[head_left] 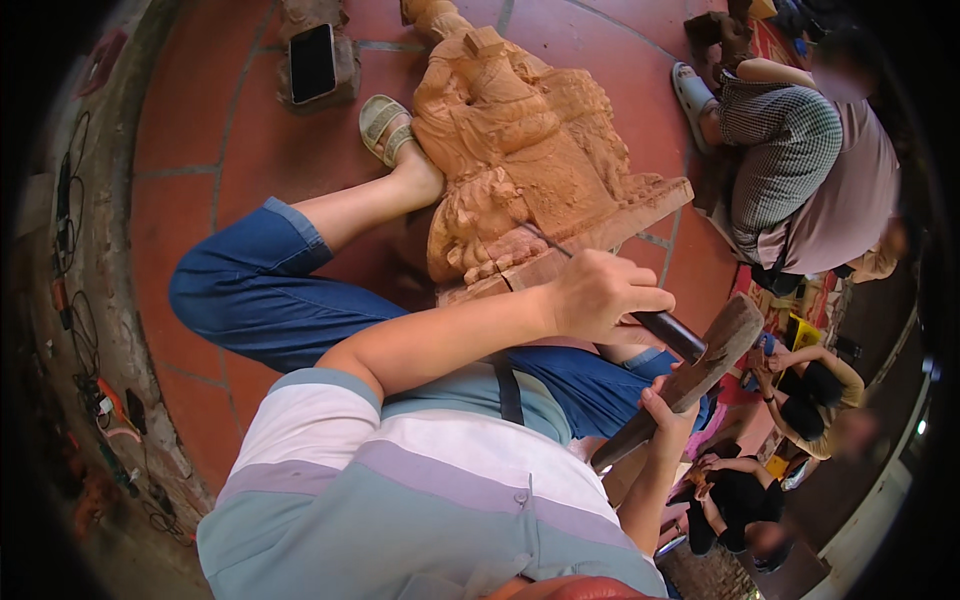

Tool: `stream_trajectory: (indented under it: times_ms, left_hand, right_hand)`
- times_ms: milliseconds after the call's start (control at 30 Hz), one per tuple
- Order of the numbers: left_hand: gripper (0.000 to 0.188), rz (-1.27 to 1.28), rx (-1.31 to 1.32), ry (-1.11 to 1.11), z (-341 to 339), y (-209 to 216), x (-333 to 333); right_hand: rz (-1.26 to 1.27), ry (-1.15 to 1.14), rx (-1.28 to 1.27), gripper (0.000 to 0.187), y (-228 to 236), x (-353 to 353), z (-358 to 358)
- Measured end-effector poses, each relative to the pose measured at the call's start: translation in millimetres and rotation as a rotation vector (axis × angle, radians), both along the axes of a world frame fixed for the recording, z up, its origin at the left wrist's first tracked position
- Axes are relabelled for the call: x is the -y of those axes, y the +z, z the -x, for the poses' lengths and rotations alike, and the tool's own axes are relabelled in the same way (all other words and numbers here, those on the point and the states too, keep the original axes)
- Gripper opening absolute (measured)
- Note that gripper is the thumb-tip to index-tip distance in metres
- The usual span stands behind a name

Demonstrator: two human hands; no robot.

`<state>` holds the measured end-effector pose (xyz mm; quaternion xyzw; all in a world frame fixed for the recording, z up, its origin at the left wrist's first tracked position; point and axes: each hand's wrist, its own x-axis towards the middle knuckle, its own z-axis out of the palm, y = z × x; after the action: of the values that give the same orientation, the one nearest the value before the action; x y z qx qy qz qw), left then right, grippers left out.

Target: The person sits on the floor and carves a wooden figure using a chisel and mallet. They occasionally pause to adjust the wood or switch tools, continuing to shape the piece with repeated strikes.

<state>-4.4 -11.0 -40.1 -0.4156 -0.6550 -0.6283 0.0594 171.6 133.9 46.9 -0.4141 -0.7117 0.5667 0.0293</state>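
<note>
A reddish-brown wooden carving, a robed seated figure with rough, textured areas, lies on the floor in front of me. My left hand is closed around a carving chisel. Its thin metal blade slants down to the carving's lower part, where the tip meets folded, scalloped relief. The dark handle sticks out behind my fist. In my right hand is a worn wooden mallet, gripped below its wide end. The mallet lies against or very near the chisel's butt; I cannot tell whether they touch.
My sandalled foot is beside the carving. A black phone rests on a block on the red tiled floor. Cables run along the ledge at left. A person crouches at right; others sit lower right.
</note>
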Motion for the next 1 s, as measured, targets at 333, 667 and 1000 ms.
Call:
stream_trajectory:
  times_ms: [333,667,1000]
  left_hand:
    - [0.031,0.052,0.056,-0.102,-23.1,4.1,10.5]
    - [0.035,0.625,0.347,0.079,12.0,10.3,79.4]
    - [0.037,0.625,0.631,0.041,14.5,-12.4,104.0]
  right_hand:
    - [0.009,0.045,0.027,0.056,-12.6,-10.5,-12.9]
    - [0.133,0.129,0.01,0.05,-13.1,2.9,4.8]
    - [0.194,0.206,-0.133,0.052,-26.5,7.7,-1.1]
